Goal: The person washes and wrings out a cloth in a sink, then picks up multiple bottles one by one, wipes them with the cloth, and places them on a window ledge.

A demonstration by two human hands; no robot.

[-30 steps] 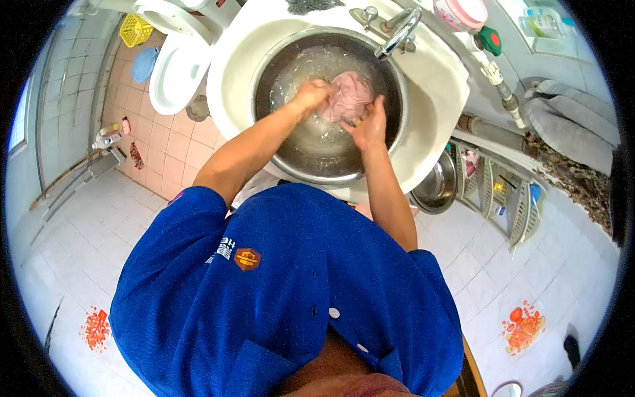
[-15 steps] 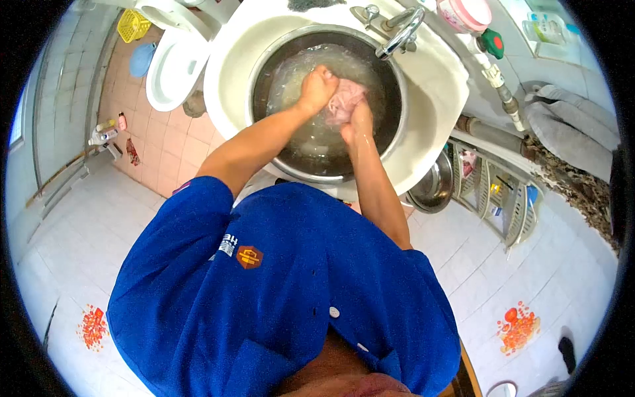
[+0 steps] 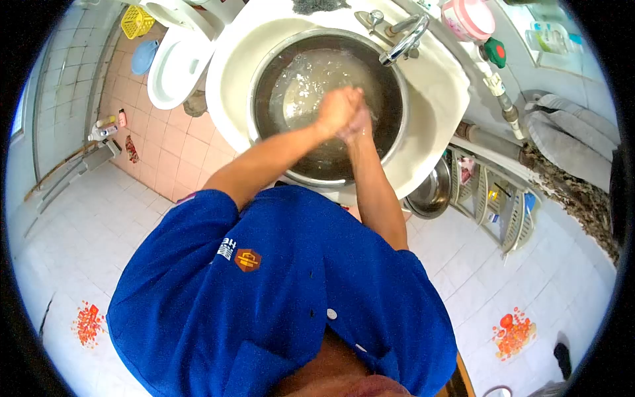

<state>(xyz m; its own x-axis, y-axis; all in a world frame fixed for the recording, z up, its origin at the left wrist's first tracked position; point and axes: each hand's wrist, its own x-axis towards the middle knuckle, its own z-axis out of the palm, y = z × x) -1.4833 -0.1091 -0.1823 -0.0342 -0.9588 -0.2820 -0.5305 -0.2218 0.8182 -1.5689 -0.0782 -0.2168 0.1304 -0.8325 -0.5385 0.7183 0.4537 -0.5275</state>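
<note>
A large metal basin (image 3: 264, 73) of cloudy, rippling water sits in the white sink (image 3: 228, 86). Over the basin, my left hand (image 3: 338, 110) is closed and pressed against my right hand (image 3: 360, 124), which is also closed. The pink cloth seen between them a moment earlier is almost wholly hidden inside the two hands. Bubbles and glints cover the water (image 3: 311, 79) to the left of my hands. Above and to the right, the chrome faucet (image 3: 405, 45) reaches over the basin's rim.
A second metal bowl (image 3: 431, 192) stands below the sink's right side, beside a plastic rack (image 3: 486, 192). The toilet (image 3: 175, 73) is at the left. A pink-and-white tub (image 3: 468, 18) and pipes (image 3: 499, 86) line the right wall.
My hands have come together, the left moving right and down onto the right one. The pink cloth, spread between them before, is now bunched out of sight.
</note>
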